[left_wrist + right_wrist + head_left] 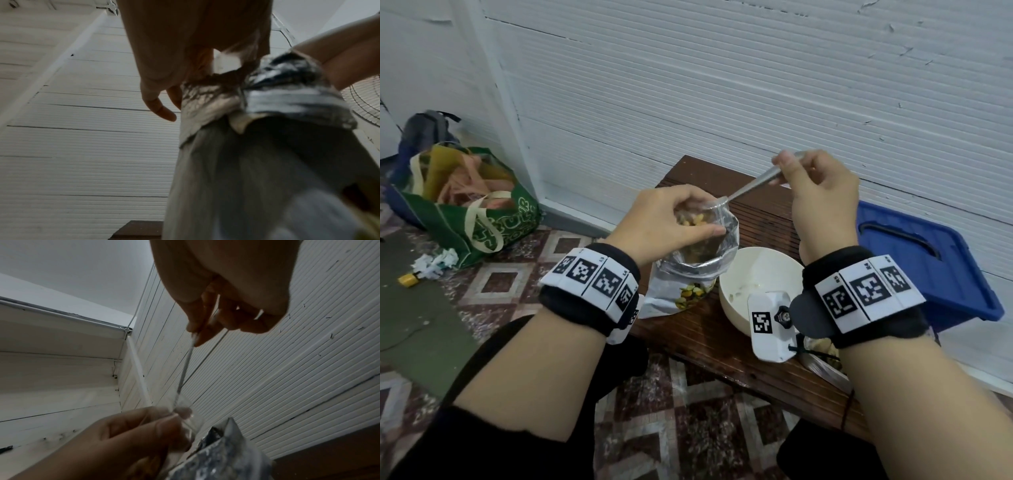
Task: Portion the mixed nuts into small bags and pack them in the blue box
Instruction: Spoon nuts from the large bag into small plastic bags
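A silver foil pouch of mixed nuts (690,274) stands open on the wooden bench (722,342). My left hand (674,219) holds a small clear bag (705,219) with yellow nuts in it over the pouch mouth, thumb and fingers pinching its rim. My right hand (815,185) grips a metal spoon (753,186) by the handle, its bowl dipped into the clear bag. The right wrist view shows the spoon (185,368) running down to the clear bag (185,415) in the left hand (131,434). The blue box (928,267) sits lidded at the right.
A white bowl (756,277) stands on the bench between the pouch and the blue box. A green shopping bag (469,205) and a grey backpack (424,130) lie on the tiled floor at left. A white ribbed wall (722,85) runs behind the bench.
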A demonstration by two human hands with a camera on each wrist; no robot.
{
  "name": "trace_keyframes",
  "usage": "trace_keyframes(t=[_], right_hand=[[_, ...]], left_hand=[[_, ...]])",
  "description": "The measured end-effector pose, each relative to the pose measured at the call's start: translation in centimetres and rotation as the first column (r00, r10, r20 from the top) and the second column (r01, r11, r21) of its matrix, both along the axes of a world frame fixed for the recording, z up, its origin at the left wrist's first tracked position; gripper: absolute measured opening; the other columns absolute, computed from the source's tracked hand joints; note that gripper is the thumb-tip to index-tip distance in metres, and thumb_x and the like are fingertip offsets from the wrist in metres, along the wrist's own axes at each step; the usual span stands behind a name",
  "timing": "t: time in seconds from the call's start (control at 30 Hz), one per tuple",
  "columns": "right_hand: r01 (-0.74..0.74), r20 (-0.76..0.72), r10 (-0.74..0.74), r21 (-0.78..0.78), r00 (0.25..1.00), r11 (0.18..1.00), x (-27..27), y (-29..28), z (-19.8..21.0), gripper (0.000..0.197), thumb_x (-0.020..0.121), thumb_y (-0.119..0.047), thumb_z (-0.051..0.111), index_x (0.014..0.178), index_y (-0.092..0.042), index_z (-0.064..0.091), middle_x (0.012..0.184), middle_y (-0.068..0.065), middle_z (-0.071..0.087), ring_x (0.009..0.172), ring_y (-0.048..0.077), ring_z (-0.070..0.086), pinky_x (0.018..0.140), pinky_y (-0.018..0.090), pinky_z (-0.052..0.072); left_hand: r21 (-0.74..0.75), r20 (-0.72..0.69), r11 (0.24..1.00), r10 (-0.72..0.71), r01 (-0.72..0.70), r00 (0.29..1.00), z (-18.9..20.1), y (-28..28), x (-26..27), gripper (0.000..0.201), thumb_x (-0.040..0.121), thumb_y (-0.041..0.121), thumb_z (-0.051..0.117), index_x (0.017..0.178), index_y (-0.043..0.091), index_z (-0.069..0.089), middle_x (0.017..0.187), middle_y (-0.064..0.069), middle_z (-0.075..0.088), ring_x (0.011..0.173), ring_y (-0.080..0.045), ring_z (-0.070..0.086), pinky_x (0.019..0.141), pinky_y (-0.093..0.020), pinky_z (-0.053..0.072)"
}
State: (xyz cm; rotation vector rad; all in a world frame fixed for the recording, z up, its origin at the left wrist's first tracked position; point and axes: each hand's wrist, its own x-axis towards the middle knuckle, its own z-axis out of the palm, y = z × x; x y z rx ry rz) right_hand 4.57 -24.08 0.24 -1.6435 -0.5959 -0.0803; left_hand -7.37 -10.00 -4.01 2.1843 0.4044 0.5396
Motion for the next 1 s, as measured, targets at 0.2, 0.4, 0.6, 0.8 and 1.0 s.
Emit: trace_keyframes(t=[0.2, 0.4, 0.6, 0.8, 1.0], right_hand=[[-0.036, 0.103, 0.009, 0.260, 0.995, 0.965, -0.1, -1.1, 1.1, 0.012, 0.092, -0.017, 0.062, 0.080, -0.019, 0.065, 0.075, -0.001, 0.067, 0.071, 0.005, 0.062, 0.071, 0.016, 0.047], [0.132, 0.074, -0.165, 0.328, 0.983, 0.935, 0.8, -1.9, 1.1, 0.020, 0.091, -0.018, 0.061, 0.072, -0.023, 0.058, 0.073, -0.011, 0.067, 0.071, 0.010, 0.063, 0.072, 0.026, 0.053], [0.056, 0.250, -0.014, -0.161, 0.968, 0.985, -0.3, -0.7, -1.8, 0.013, 0.090, -0.027, 0.063, 0.079, -0.020, 0.065, 0.064, -0.015, 0.055, 0.062, -0.003, 0.051, 0.064, 0.012, 0.040], [0.111, 0.480, 0.060, -0.321, 0.875, 0.941, -1.1, 0.2, -4.4, 0.013, 0.091, -0.025, 0.062, 0.083, -0.019, 0.071, 0.062, -0.014, 0.051, 0.075, 0.028, 0.056, 0.076, 0.053, 0.047], [0.164, 0.531, 0.015, -0.289, 0.847, 0.943, 0.0, 1.1, -4.8, 0.014, 0.090, -0.021, 0.062, 0.083, -0.014, 0.071, 0.066, -0.004, 0.060, 0.075, 0.030, 0.056, 0.077, 0.053, 0.046]], left_hand=[[-0.048, 0.064, 0.995, 0.088, -0.085, 0.994, 0.4, 1.1, -1.0, 0.025, 0.074, 0.041, 0.077, 0.091, 0.042, 0.059, 0.091, 0.023, 0.063, 0.088, 0.011, 0.057, 0.067, 0.001, 0.040], [-0.096, 0.073, 0.992, 0.090, -0.083, 0.993, 0.2, 2.3, -2.4, 0.022, 0.072, 0.038, 0.080, 0.089, 0.036, 0.066, 0.084, 0.018, 0.072, 0.085, 0.006, 0.064, 0.068, -0.003, 0.044], [-0.062, -0.020, 0.998, 0.011, -0.012, 1.000, -0.7, 2.6, -2.6, 0.040, 0.061, 0.048, 0.078, 0.097, 0.033, 0.071, 0.089, 0.019, 0.071, 0.085, 0.013, 0.060, 0.073, -0.003, 0.040], [-0.079, 0.005, 0.996, 0.034, -0.033, 0.999, -1.3, 2.8, -2.2, 0.037, 0.066, 0.040, 0.082, 0.101, 0.030, 0.072, 0.091, 0.013, 0.072, 0.086, -0.005, 0.065, 0.077, -0.015, 0.049], [-0.068, 0.037, 0.996, 0.060, -0.058, 0.997, -1.6, 2.4, -1.3, 0.035, 0.069, 0.039, 0.083, 0.101, 0.028, 0.072, 0.088, 0.016, 0.071, 0.078, 0.008, 0.061, 0.068, -0.006, 0.044]])
